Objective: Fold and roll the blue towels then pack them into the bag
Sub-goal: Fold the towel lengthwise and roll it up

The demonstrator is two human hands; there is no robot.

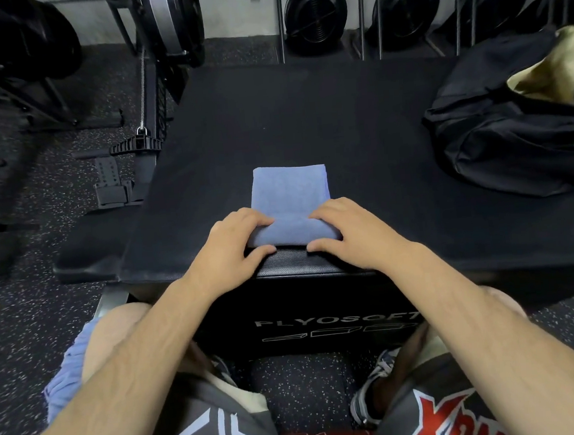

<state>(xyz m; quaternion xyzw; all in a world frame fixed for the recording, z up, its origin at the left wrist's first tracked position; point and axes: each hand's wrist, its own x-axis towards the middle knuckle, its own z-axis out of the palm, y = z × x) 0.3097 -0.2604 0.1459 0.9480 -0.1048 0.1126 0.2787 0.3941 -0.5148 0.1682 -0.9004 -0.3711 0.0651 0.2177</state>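
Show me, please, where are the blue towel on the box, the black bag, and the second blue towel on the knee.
blue towel [288, 189], head view, on its flat unrolled part.
black bag [498, 132], head view, on its dark side wall.
second blue towel [69, 371], head view, on the cloth draped over the left knee.

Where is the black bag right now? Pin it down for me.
In the head view, the black bag sits at the right edge of the black plyo box, unzipped, beyond and right of the blue towel.

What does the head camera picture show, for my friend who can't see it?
Both hands, left hand and right hand, grip the near rolled end of a folded blue towel on a black padded box. An open black bag sits to the right.
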